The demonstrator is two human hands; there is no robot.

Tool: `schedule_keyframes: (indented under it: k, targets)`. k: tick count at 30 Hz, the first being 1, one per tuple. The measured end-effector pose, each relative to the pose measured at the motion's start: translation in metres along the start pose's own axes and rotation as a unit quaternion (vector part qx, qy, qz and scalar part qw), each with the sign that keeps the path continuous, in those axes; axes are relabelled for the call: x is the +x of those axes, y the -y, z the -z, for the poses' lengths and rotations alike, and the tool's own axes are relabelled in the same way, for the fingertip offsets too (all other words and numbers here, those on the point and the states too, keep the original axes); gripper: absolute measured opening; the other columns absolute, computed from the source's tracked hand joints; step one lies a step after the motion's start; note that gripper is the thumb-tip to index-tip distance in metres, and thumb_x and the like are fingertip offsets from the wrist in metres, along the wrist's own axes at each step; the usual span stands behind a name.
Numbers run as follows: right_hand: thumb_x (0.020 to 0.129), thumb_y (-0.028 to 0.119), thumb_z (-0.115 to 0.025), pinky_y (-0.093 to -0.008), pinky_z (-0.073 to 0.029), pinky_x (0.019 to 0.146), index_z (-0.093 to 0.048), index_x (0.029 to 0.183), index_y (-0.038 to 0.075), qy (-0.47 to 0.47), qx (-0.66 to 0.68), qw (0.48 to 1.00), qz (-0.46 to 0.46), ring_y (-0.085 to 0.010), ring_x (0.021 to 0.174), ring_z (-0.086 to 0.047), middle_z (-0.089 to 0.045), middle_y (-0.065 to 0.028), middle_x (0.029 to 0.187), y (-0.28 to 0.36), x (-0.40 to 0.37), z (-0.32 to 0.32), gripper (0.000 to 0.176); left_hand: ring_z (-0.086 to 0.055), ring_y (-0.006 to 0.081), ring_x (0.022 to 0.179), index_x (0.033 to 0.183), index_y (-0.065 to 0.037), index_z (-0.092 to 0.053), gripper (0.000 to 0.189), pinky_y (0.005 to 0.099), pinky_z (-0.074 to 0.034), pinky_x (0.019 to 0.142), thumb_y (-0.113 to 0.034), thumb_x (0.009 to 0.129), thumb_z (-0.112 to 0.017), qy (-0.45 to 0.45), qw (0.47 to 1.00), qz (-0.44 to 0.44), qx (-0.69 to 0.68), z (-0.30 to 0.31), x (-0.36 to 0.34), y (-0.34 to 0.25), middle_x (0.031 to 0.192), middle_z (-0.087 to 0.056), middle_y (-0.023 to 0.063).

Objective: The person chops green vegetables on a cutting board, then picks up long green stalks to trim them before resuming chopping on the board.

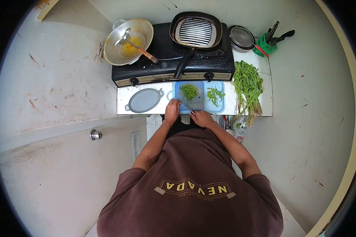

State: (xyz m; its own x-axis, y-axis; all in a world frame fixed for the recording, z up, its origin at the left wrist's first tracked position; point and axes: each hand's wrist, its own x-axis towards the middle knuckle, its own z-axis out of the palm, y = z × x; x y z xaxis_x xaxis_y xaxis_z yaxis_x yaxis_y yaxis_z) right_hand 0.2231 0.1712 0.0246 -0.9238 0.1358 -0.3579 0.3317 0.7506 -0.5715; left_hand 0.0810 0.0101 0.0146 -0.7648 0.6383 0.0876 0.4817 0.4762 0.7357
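My right hand (202, 118) is closed around the handle of a knife (187, 107), whose blade slants up and left over the front of a blue cutting board (199, 106). At the board's front left edge, my left hand (172, 110) has its fingers drawn together beside the blade's tip; what they pinch, if anything, is too small to make out. Finely chopped greens (189, 91) lie in a heap on the board, beyond the blade. Several loose green leaves (215, 96) rest on the light blue right-hand part.
A grey oval dish (144, 100) sits to the left. Behind is a black stove (162, 69) bearing a wok (110, 53) with a ladle (140, 49) and a grill pan (177, 19). Leafy greens (247, 81), a strainer (242, 37) and a green basket (266, 47) stand right.
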Motion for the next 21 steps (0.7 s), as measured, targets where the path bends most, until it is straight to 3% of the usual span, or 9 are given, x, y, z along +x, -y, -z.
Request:
schedule_keyframes:
  k: [4, 9, 15, 18, 21]
  targets:
    - [0.103, 0.045, -0.049, -0.0552, -0.056, 0.076, -0.070, 0.098, -0.003, 0.004, -0.020, 1.000, -0.004, -0.0465, 0.082, -0.070, -0.070, -0.0284, 0.083, 0.005, 0.004, 0.001, 0.052, -0.062, 0.0392, 0.083, 0.097, 0.001, -0.066, 0.006, 0.0468, -0.053, 0.076, -0.001, 0.092, -0.064, 0.017, 0.998, -0.036, 0.038, 0.002, -0.002, 0.001, 0.089, -0.059, 0.0182]
    - [0.103, 0.044, -0.049, -0.0539, -0.057, 0.075, -0.069, 0.098, -0.003, -0.017, -0.032, 0.999, 0.011, -0.0455, 0.082, -0.070, -0.070, -0.0272, 0.083, 0.006, 0.014, 0.000, 0.051, -0.061, 0.0362, 0.086, 0.103, 0.001, -0.070, 0.019, 0.0454, -0.052, 0.076, 0.007, 0.087, -0.063, 0.004, 0.992, -0.109, 0.058, 0.002, -0.012, 0.006, 0.091, -0.058, 0.0175]
    - [0.102, 0.041, -0.049, -0.0561, -0.056, 0.079, -0.070, 0.100, -0.001, 0.010, -0.035, 0.999, -0.021, -0.0458, 0.085, -0.070, -0.071, -0.0271, 0.089, -0.001, 0.000, 0.005, 0.047, -0.062, 0.0374, 0.083, 0.105, 0.001, -0.072, 0.020, 0.0457, -0.053, 0.077, 0.006, 0.088, -0.061, 0.004, 0.998, -0.048, 0.029, 0.004, -0.012, 0.003, 0.087, -0.059, 0.0183]
    - [0.103, 0.045, -0.050, -0.0559, -0.056, 0.072, -0.069, 0.099, -0.002, -0.013, -0.024, 1.000, -0.008, -0.0474, 0.076, -0.069, -0.069, -0.0276, 0.079, -0.003, 0.003, 0.002, 0.050, -0.063, 0.0381, 0.083, 0.104, 0.001, -0.072, 0.019, 0.0457, -0.053, 0.077, 0.005, 0.089, -0.061, -0.005, 0.999, -0.032, -0.006, 0.006, -0.012, 0.001, 0.087, -0.060, 0.0186]
    - [0.103, 0.045, -0.050, -0.0565, -0.056, 0.072, -0.069, 0.100, -0.002, -0.019, -0.019, 1.000, -0.004, -0.0479, 0.076, -0.069, -0.069, -0.0280, 0.079, -0.004, 0.008, -0.001, 0.050, -0.064, 0.0388, 0.084, 0.103, 0.001, -0.072, 0.018, 0.0454, -0.053, 0.076, 0.004, 0.089, -0.061, 0.007, 1.000, -0.015, -0.004, 0.007, -0.011, 0.002, 0.089, -0.061, 0.0185]
